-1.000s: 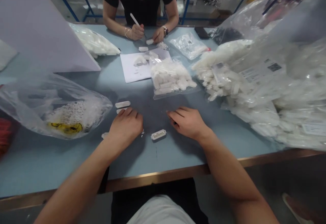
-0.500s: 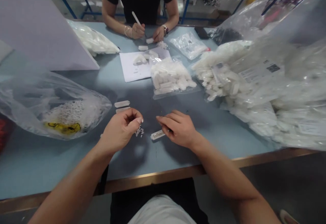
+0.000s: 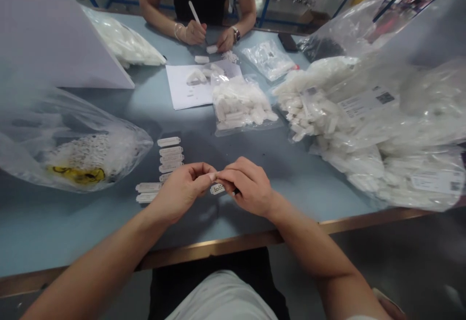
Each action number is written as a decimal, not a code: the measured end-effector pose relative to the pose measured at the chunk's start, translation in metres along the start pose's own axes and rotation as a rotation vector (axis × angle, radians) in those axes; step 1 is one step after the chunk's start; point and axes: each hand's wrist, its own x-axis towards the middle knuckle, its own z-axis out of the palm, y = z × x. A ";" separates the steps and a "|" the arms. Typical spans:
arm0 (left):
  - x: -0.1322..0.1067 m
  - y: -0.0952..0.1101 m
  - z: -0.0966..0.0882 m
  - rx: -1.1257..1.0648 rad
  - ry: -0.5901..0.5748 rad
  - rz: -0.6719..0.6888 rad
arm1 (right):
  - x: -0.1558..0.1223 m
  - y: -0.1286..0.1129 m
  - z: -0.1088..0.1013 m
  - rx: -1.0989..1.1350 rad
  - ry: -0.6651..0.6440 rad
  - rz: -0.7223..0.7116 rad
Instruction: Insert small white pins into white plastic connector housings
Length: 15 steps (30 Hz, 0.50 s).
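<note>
My left hand is closed in a pinch, its thumb and fingertip meeting the fingertips of my right hand. Whatever sits between those fingertips is too small to make out. The right fingers are curled together, and a small dark tip shows beneath them; the rest is hidden. Just under the joined fingertips lies a white perforated connector strip with rows of dark holes, partly covered by my right hand. Beyond and left of my left hand, several similar white strips lie in a column, and two more strips are beside its wrist.
A clear bag of small white parts with something yellow lies left. Ahead are a bag of white pieces and paper. Large filled bags crowd the right. Across the table, a co-worker's hand holds a white pen.
My left hand has moved right until its fingertips meet those of my right hand. The loose small white pins beside it are now hidden, and more of the strips on the left show.
</note>
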 end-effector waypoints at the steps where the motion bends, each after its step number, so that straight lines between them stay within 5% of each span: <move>1: 0.000 0.001 -0.001 0.125 0.017 0.041 | 0.000 0.003 -0.004 -0.001 -0.022 0.020; 5: 0.000 -0.005 -0.004 0.766 0.058 0.372 | 0.001 0.017 -0.022 0.046 -0.182 0.127; 8: 0.001 -0.014 0.001 1.082 0.021 0.472 | 0.002 0.027 -0.028 0.128 -0.399 0.171; 15: 0.006 -0.021 0.009 1.224 -0.049 0.473 | -0.002 0.038 -0.020 0.216 -0.535 0.206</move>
